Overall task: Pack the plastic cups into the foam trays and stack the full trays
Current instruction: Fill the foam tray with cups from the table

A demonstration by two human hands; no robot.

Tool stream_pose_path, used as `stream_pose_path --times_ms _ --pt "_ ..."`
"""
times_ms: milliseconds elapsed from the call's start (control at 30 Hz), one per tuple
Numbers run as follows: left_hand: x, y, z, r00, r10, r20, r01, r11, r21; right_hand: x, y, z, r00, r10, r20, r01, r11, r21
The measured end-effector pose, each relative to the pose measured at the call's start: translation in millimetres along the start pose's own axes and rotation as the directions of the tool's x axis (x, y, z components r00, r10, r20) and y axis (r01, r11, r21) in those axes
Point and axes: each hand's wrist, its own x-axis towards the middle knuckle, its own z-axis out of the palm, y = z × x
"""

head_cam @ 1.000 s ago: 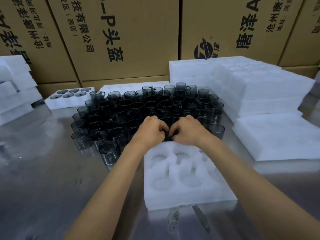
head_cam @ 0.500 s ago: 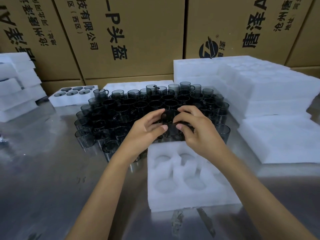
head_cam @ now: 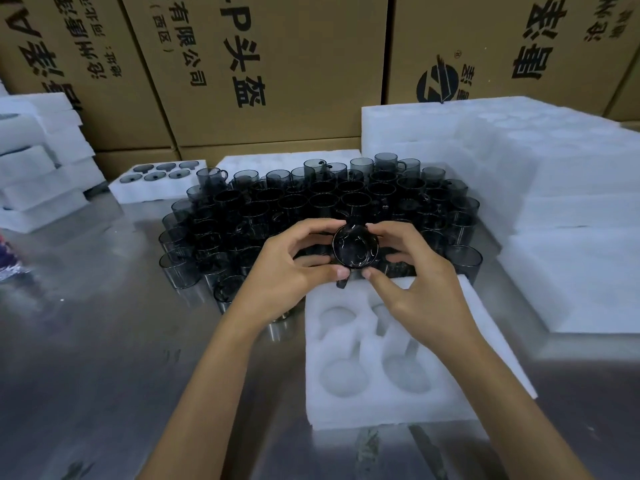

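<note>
While our left hand [head_cam: 294, 268] and right hand [head_cam: 412, 282] pinch one cup [head_cam: 355, 250] between fingertips, we aim it over the foam tray [head_cam: 360, 344].

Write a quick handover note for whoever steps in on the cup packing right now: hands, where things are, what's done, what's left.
Left hand and right hand: both grip one dark cup, tilted on its side, above the far edge of the foam tray.
Tray: on the metal table, visible pockets empty.
Loose cups: a large cluster stands beyond the tray.
Done: one filled tray at far left.
Left: seat the held cup, fill the tray, stack it, repeat. Spare foam is stacked to the right.
</note>
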Motion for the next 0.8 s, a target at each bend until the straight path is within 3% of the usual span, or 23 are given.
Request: stream_pose_path --times_ms 167,433,633,800 --pt "-2 5 -8 0.997 0.005 0.071 -0.002 0.999 -0.035 -3 -8 -8 0.999 -0.014 0.034 0.014 1.000 0.007" --pt "-10 15 -36 0.945 -0.158 0.288 0.157 0.987 0.028 -4 -19 -19 0.962 0.128 0.241 -0.184 0.957 0.225" --pt "-14 11 -46 0.862 -0.322 0.391 0.251 0.942 0.222 -8 -15 -3 0.882 0.249 0.400 -0.311 0.945 0.098" --pt "-14 8 -41 0.857 -0.350 0.378 0.217 0.911 0.351 -13 -10 0 0.861 0.278 0.426 -0.330 0.943 0.051"
